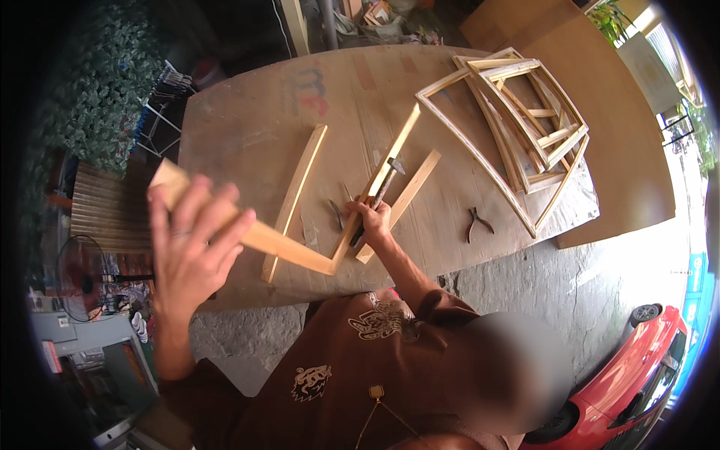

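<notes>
My left hand [196,244] grips a light wooden strip [281,244] near its raised far-left end, fingers over its face. At the strip's other end, near the table's front edge, it meets a second wooden strip [401,133] at an angle. My right hand [373,223] is closed around a hammer [395,166] lying along that second strip. How firmly it also holds the strip is hidden by the fingers. Loose wooden strips lie on either side, one to the left [304,180] and one to the right [412,191]. A dark slim tool [335,212] lies beside my right hand.
Several wooden frames [559,154] are stacked at the table's right. Pliers [478,225] lie open on the brown worktable [247,112]. A large board [630,150] stands beyond the table's right edge. A fan [84,281] is at far left, a red car [626,375] at lower right.
</notes>
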`<state>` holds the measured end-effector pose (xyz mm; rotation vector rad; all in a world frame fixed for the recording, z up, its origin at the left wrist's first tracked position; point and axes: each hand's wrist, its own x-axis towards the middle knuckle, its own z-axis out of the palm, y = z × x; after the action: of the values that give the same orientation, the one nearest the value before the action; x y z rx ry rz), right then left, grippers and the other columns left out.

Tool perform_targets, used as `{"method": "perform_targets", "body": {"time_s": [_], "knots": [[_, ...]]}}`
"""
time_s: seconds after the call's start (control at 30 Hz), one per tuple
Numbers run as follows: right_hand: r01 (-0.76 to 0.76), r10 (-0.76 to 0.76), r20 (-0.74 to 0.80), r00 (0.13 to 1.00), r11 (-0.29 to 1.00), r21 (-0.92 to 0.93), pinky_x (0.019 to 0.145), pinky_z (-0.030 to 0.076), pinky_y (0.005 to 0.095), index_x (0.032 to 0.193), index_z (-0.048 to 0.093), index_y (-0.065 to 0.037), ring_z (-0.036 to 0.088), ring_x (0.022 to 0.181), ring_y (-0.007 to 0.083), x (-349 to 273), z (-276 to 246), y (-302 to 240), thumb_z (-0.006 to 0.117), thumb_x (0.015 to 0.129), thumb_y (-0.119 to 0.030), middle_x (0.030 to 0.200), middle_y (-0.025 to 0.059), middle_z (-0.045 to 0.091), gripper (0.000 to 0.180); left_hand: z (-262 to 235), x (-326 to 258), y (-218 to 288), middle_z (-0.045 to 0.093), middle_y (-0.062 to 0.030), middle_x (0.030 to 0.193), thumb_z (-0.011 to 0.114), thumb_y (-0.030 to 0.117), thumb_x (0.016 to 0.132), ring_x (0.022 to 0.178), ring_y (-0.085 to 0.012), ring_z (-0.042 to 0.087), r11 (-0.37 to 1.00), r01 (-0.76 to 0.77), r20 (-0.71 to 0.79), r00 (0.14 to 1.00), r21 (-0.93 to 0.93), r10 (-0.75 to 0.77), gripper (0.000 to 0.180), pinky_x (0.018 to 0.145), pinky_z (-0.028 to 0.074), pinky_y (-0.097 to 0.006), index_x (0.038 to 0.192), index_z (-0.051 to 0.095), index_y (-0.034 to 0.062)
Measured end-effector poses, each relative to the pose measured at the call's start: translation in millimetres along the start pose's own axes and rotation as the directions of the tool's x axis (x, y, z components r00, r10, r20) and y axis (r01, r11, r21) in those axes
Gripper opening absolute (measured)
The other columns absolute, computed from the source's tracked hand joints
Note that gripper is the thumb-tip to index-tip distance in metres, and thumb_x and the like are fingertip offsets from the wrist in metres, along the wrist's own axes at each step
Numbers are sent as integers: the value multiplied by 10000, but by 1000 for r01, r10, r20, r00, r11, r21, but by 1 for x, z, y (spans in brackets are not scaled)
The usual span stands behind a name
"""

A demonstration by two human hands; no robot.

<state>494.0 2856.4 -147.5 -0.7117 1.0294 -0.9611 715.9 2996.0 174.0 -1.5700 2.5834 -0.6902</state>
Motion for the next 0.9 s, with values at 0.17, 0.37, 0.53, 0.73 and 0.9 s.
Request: {"method": "perform_targets", "body": {"time_s": [0.17, 0.37, 0.53, 0.73, 0.9], "knots": [[62, -28, -132, 991, 962, 264, 673, 600, 347, 947, 573, 57, 659, 708, 239, -6, 41, -11, 665, 788, 18, 832, 133, 638, 188, 79, -9, 23, 177, -195, 1516, 822, 471, 654, 1392, -374, 197, 487, 39, -412, 476, -873, -777, 1213, 1112, 172, -524, 1496, 41, 77], [29, -35, -93, 995, 997, -67, 623, 580, 319, 884, 599, 31, 647, 690, 189, -10, 46, -14, 698, 816, -104, 777, 91, 631, 181, 125, 36, 29, 530, -46, 719, 641, 242, 907, 605, -148, 536, -500, -207, 411, 357, -841, -839, 254, 587, 461, -306, 1020, 541, 37], [74, -62, 44, 997, 679, -730, 433, 483, 309, 852, 608, 10, 531, 461, 131, -28, -10, -26, 689, 851, -355, 597, 63, 581, 374, 138, 27, 34, 475, -9, 596, 656, 271, 903, 498, -104, 457, -404, -157, 365, 228, -901, -903, 277, 471, 401, -268, 760, 547, 60], [572, -229, 541, 810, 516, -638, 634, 481, 443, 1140, 497, 16, 617, 718, 425, -62, 6, -41, 605, 876, -209, 760, 244, 611, 364, 157, 25, 43, 491, 15, 563, 723, 229, 855, 482, -74, 449, -304, -20, 296, 173, -952, -939, 280, 455, 371, -242, 697, 565, 60], [603, -215, 569, 794, 407, -687, 696, 493, 492, 1357, 418, -99, 611, 836, 470, -70, 26, -17, 567, 894, -170, 921, 293, 627, 492, 157, 26, 50, 506, 5, 556, 735, 195, 845, 484, -70, 452, -241, -33, 232, 165, -970, -959, 286, 457, 376, -239, 656, 570, 55]]}}
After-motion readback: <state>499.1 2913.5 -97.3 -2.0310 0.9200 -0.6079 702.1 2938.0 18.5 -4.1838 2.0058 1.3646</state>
